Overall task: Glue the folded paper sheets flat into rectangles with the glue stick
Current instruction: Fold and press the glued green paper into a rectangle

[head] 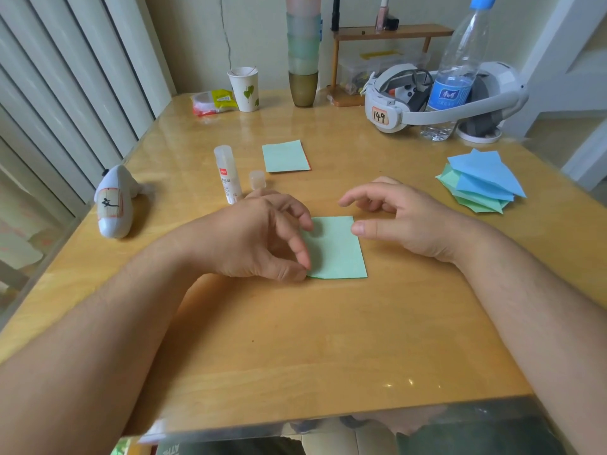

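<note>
A green folded paper rectangle lies flat in the middle of the table. My left hand sits at its left edge, fingers loosely curled, fingertips touching the paper. My right hand hovers at its upper right corner, fingers relaxed, thumb tip next to the paper's edge. The uncapped glue stick stands upright behind my left hand, its cap beside it. Another green rectangle with a red edge beneath lies farther back. A pile of blue and green folded sheets rests at the right.
A white plush toy lies at the left edge. At the back stand a paper cup, stacked tumblers, a tape packet, a wooden shelf, a white headset and a water bottle.
</note>
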Motion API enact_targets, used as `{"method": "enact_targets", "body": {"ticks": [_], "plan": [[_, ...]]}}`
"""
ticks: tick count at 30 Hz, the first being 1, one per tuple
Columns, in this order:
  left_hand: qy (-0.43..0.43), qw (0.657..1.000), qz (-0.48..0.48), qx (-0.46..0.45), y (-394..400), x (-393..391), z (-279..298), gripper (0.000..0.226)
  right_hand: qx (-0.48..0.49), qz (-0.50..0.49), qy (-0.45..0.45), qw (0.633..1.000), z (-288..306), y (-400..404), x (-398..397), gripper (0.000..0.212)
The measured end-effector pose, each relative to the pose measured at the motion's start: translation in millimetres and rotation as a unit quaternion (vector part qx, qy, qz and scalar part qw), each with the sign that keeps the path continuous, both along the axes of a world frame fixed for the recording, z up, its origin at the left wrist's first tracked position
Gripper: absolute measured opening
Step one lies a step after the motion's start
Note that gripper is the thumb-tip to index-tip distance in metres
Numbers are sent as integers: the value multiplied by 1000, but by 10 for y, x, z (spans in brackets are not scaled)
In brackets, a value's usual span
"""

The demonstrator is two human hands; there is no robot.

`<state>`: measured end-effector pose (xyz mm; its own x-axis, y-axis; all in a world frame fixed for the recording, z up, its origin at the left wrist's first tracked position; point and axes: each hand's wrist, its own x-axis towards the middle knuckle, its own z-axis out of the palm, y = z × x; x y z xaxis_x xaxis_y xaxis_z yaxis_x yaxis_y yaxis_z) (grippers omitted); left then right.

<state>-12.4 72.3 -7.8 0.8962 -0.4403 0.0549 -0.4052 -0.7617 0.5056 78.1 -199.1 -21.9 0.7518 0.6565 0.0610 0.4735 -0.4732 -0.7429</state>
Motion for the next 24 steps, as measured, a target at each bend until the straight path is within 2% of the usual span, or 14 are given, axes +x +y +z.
{"method": "enact_targets", "body": {"ticks": [4, 10, 13, 17, 21, 24], "plan": [[-7, 1000, -7, 27, 5, 14, -38, 22, 10, 2, 7, 1000, -20, -1, 12, 48], [-12, 1000, -4, 16, -9, 38, -34, 15, 21, -2, 11, 1000, -26, -2, 17, 39], [9, 1000, -12, 12, -17, 34, -30, 19, 23, -2, 15, 1000, -20, 0, 11, 38], [31, 995, 8, -96, -37, 32, -32, 6, 51, -5, 26, 998, -1, 10, 4, 37], [66, 982, 34, -173, -46, 36, -23, 25, 69, 3, 10, 998, 1, 31, -33, 48], [109, 981, 10, -160, -29, 5, 21, 38, 45, 19, -6, 999, -14, 50, -56, 49]]}}
